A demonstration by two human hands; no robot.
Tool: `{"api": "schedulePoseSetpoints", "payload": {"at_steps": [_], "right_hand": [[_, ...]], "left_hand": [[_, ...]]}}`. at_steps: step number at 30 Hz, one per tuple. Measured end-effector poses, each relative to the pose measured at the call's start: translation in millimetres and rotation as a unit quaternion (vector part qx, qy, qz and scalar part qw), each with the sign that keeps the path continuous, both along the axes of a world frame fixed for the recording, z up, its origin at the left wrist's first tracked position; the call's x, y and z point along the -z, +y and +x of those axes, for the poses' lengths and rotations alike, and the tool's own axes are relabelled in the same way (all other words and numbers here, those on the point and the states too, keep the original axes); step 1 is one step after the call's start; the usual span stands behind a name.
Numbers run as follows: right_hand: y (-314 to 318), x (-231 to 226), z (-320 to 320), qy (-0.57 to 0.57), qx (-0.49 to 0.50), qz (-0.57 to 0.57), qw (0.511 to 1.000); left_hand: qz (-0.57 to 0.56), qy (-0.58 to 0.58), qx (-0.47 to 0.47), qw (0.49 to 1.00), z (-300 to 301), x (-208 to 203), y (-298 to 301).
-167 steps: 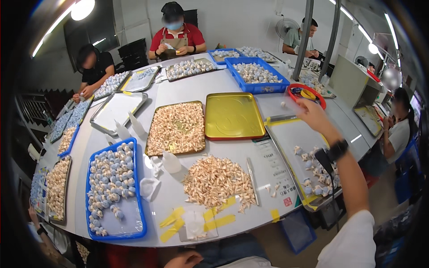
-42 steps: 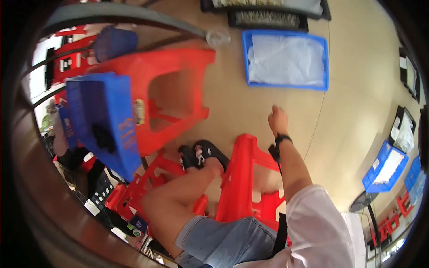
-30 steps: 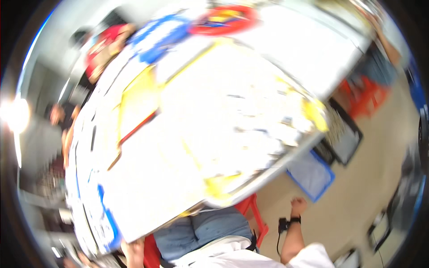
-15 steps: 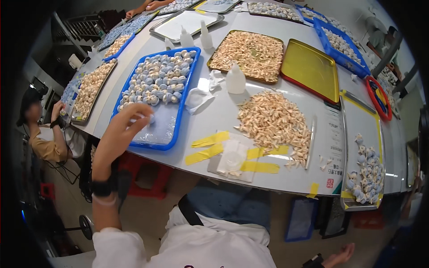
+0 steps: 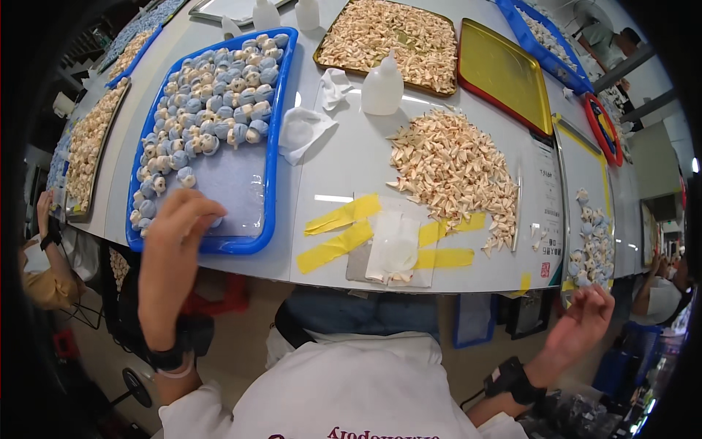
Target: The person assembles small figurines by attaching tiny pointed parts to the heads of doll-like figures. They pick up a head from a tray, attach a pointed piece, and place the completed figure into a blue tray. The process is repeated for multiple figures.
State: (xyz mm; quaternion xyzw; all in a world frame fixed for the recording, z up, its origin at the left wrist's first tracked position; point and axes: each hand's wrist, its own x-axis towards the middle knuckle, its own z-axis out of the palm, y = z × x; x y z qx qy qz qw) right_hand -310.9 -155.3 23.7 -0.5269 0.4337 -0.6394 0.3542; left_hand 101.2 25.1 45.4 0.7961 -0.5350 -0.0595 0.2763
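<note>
My left hand point(image 5: 170, 256) is over the near part of a blue tray point(image 5: 271, 154), its thumb and fingers pinched on a small light-blue figure point(image 5: 217, 222) mostly hidden by the fingertips. Rows of little blue-and-cream figures point(image 5: 219, 91) fill the tray's far part and left side. A single figure point(image 5: 186, 176) stands just beyond my fingers. My right hand point(image 5: 581, 323), fingers loosely bent and nothing visible in them, reaches the near end of a narrow metal tray point(image 5: 579, 164). More blue-and-cream figures point(image 5: 591, 245) lie heaped there, just beyond its fingertips.
Small cream pointed pieces form a pile point(image 5: 453, 164) on the table, and more fill a tray point(image 5: 387, 40) behind. Also here are a white squeeze bottle point(image 5: 382, 88), crumpled tissue point(image 5: 303, 133), a taped-down pad point(image 5: 391, 249), a yellow tray point(image 5: 504, 73) and a red ring-shaped holder point(image 5: 601, 128).
My left hand has come nearer and left over the blue tray. My right hand has risen from the lower edge to the metal tray. The whole view has shifted.
</note>
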Motion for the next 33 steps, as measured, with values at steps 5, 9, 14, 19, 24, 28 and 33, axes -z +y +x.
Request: {"api": "schedulePoseSetpoints", "payload": {"at_steps": [5,9,14,19,24,28,33], "right_hand": [[-24,-19,46,0.052,-0.077,-0.101,0.990],[-87,-63,27,0.118,-0.066,-0.178,0.975],[-232,-169,-9,0.219,-0.011,-0.234,0.947],[-288,-204,-5,0.535,-0.015,-0.166,0.828],[-186,-153,26,0.397,-0.129,-0.086,0.904],[-16,-73,87,0.165,-0.329,0.012,0.930],[44,-24,114,-0.118,-0.420,0.218,0.873]], "left_hand": [[0.042,0.022,-0.016,0.999,4,-4,5],[-0.091,0.115,-0.106,0.984,-6,-2,9],[-0.221,0.338,0.010,0.915,-58,-11,3],[-0.240,0.476,0.117,0.838,-79,10,-4],[-0.245,0.542,0.197,0.779,-88,20,3],[-0.192,0.699,0.158,0.670,-93,31,-3],[-0.235,0.611,0.255,0.712,-90,55,-15]]}}
